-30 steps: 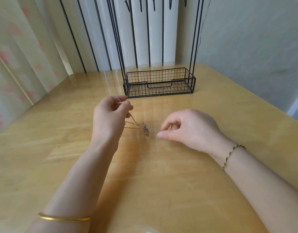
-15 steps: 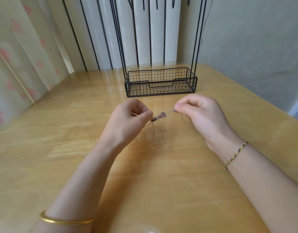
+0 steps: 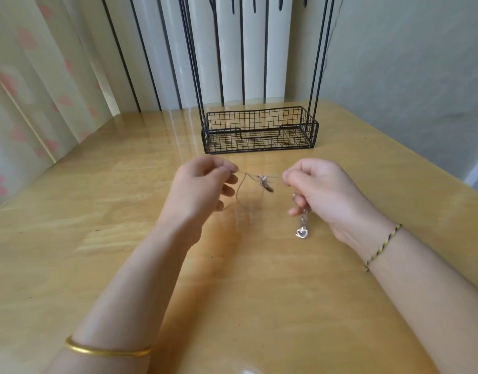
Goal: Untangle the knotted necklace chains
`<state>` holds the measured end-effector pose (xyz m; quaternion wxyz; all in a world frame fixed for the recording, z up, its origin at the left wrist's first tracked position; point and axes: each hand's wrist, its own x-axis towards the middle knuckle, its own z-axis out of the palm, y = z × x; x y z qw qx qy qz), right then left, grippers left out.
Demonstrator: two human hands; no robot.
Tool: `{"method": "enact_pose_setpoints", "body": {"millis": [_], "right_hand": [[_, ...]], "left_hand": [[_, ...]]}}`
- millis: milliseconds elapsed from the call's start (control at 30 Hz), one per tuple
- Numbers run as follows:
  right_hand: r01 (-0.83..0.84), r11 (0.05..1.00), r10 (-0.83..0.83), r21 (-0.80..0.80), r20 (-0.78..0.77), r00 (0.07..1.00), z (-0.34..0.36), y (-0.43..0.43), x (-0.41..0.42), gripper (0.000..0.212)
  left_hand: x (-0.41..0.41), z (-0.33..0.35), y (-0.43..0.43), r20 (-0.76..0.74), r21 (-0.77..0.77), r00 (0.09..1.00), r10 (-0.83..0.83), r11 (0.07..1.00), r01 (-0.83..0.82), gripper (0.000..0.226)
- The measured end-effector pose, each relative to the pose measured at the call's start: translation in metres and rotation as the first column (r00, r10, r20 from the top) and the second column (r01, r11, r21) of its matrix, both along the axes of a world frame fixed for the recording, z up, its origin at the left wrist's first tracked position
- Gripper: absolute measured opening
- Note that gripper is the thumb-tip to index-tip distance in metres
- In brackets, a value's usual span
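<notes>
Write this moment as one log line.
left hand pinches chains | right hand pinches chains | knot tangled | heart pendant hanging

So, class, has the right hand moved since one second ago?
Yes. The right hand has moved away from the person, closer to the wire basket, and now pinches the necklace chain.

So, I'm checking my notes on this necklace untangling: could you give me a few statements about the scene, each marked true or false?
1. The left hand and the right hand each pinch the chains, with the knot between them. True.
2. The wire basket stands on the table beyond the hands. True.
3. The heart pendant lies in the wire basket. False: it hangs below the right hand.
4. The gold bangle is on the right wrist. False: it is on the left wrist.
</notes>
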<state>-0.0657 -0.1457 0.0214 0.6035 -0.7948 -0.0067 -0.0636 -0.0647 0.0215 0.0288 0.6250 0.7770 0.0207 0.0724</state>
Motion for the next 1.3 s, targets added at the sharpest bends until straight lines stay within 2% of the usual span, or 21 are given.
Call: {"method": "enact_pose_setpoints", "body": {"millis": [67, 100, 200, 267, 333, 433, 533, 600, 733, 800, 833, 933, 967, 1000, 1067, 1100, 1200, 1300], "right_hand": [[-0.026, 0.994, 0.026, -0.103, -0.003, 1.0, 0.001, 0.001, -0.002, 0.017], [-0.026, 0.994, 0.026, -0.102, -0.003, 1.0, 0.001, 0.001, -0.002, 0.017], [0.001, 0.998, 0.0, 0.058, -0.024, 1.0, 0.003, 0.001, -0.001, 0.022], [0.028, 0.963, -0.012, 0.266, -0.062, 0.998, 0.005, -0.001, 0.002, 0.025], [0.058, 0.873, -0.013, 0.484, -0.094, 0.995, 0.007, -0.003, 0.004, 0.025], [0.085, 0.734, -0.02, 0.674, -0.104, 0.994, 0.008, -0.007, 0.007, 0.024], [0.106, 0.658, -0.029, 0.745, -0.115, 0.993, 0.008, -0.01, 0.008, 0.022], [0.131, 0.629, -0.045, 0.766, -0.133, 0.99, 0.007, -0.01, 0.008, 0.022], [0.122, 0.626, -0.033, 0.771, -0.131, 0.991, 0.008, -0.007, 0.006, 0.023], [0.082, 0.707, -0.032, 0.702, -0.085, 0.996, 0.008, -0.007, 0.005, 0.022], [0.049, 0.753, -0.019, 0.656, -0.053, 0.998, 0.008, -0.008, 0.004, 0.02], [-0.08, 0.824, 0.074, 0.562, 0.033, 0.997, 0.009, -0.009, 0.0, 0.016], [-0.118, 0.836, 0.107, 0.536, 0.051, 0.993, 0.01, -0.008, -0.001, 0.016], [-0.151, 0.848, 0.137, 0.508, 0.065, 0.988, 0.01, -0.007, -0.002, 0.016], [-0.22, 0.867, 0.199, 0.448, 0.093, 0.976, 0.011, -0.006, -0.004, 0.016], [-0.257, 0.868, 0.234, 0.424, 0.105, 0.966, 0.012, -0.006, -0.006, 0.015], [-0.369, 0.844, 0.346, 0.389, 0.129, 0.929, 0.014, -0.004, -0.009, 0.015], [-0.399, 0.836, 0.373, 0.376, 0.144, 0.917, 0.015, -0.003, -0.01, 0.016]], "left_hand": [[0.001, 0.004, 0.003, -0.084, -0.22, 0.996, 0.018, 0.975, -0.036, 0.023], [0.002, 0.005, 0.004, -0.117, -0.276, 0.993, 0.015, 0.96, -0.047, 0.023], [0.002, 0.006, 0.006, -0.155, -0.268, 0.988, 0.013, 0.962, -0.055, 0.025], [0.0, 0.005, 0.005, -0.131, -0.157, 0.991, 0.039, 0.986, -0.06, 0.032], [-0.002, 0.004, 0.003, -0.082, 0.028, 0.994, 0.066, 0.998, -0.064, 0.039], [-0.004, -0.002, 0.0, -0.016, 0.339, 0.997, 0.071, 0.939, -0.062, 0.041], [-0.002, -0.011, 0.0, 0.061, 0.578, 0.992, 0.111, 0.806, -0.126, 0.026], [-0.001, -0.013, 0.004, 0.093, 0.679, 0.983, 0.158, 0.712, -0.179, 0.018], [0.0, -0.015, 0.009, 0.107, 0.755, 0.982, 0.153, 0.631, -0.181, 0.046], [-0.001, -0.013, 0.007, 0.112, 0.733, 0.982, 0.153, 0.655, -0.186, 0.052], [-0.001, -0.012, 0.006, 0.086, 0.701, 0.986, 0.143, 0.695, -0.162, 0.055], [-0.002, -0.005, 0.002, -0.066, 0.439, 0.997, 0.037, 0.898, -0.004, 0.066], [-0.003, -0.004, 0.0, -0.076, 0.399, 0.997, 0.005, 0.917, 0.026, 0.065], [-0.005, -0.004, -0.002, -0.056, 0.429, 0.998, -0.017, 0.903, 0.039, 0.061], [-0.007, -0.004, -0.006, 0.061, 0.529, 0.997, -0.052, 0.849, 0.012, 0.049], [-0.008, -0.003, -0.009, 0.121, 0.508, 0.988, -0.094, 0.861, 0.02, 0.041], [-0.013, -0.002, -0.017, 0.157, 0.27, 0.951, -0.265, 0.938, 0.217, 0.023], [-0.013, -0.002, -0.017, 0.155, 0.151, 0.95, -0.27, 0.957, 0.247, 0.009]]}}
